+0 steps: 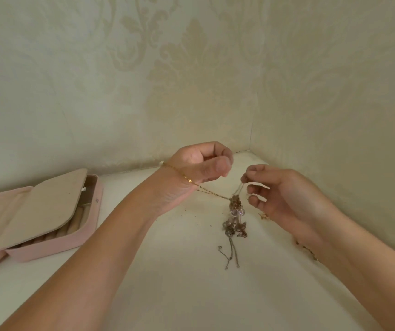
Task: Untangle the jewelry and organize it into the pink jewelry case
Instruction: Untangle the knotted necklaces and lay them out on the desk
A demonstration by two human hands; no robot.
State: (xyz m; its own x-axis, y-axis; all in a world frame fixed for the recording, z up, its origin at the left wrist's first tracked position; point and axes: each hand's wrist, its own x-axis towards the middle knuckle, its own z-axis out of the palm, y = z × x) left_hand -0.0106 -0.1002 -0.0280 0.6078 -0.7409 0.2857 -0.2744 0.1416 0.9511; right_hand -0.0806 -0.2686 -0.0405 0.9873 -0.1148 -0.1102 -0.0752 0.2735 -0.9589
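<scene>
A tangle of thin silver and gold chains (236, 218) hangs over the white tabletop, its loose ends trailing on the surface. My left hand (201, 163) is raised to the left of it with its fingers curled against the thumb. A gold chain (212, 192) runs taut from the tangle up to that hand and across its wrist. My right hand (285, 194) pinches a fine strand at the top of the tangle between thumb and forefinger. The pink jewelry case (55, 247) lies open at the far left, a beige flap partly covering its ring rolls.
The white tabletop (167, 271) sits in a corner of patterned beige walls, close behind and to the right. A small gold piece (263, 216) lies by my right hand. Another chain (307, 250) shows beside my right forearm.
</scene>
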